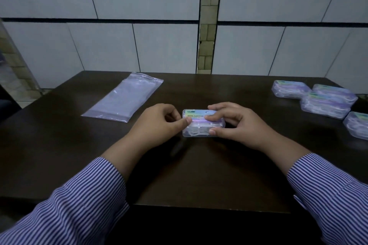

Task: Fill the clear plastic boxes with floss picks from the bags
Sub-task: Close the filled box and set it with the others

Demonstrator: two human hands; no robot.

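Flat plastic bag (124, 98) lies on dark table (199, 175), far left, well apart from hands. Left hand (159, 123): fingers curled, thumb pressing left edge of clear box (203, 123). Box sits at table centre, lid down, floss picks (196, 132) visible inside. Right hand (237, 125): fingers curled over lid, thumb at near edge, gripping box. Filled boxes (326, 103) clustered far right. Striped sleeves (79, 201) on both forearms.

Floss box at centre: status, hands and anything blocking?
Left hand and right hand both grip the clear box, lid down, picks inside. Filled boxes stacked far right. Flat bag far left. Nothing blocking.
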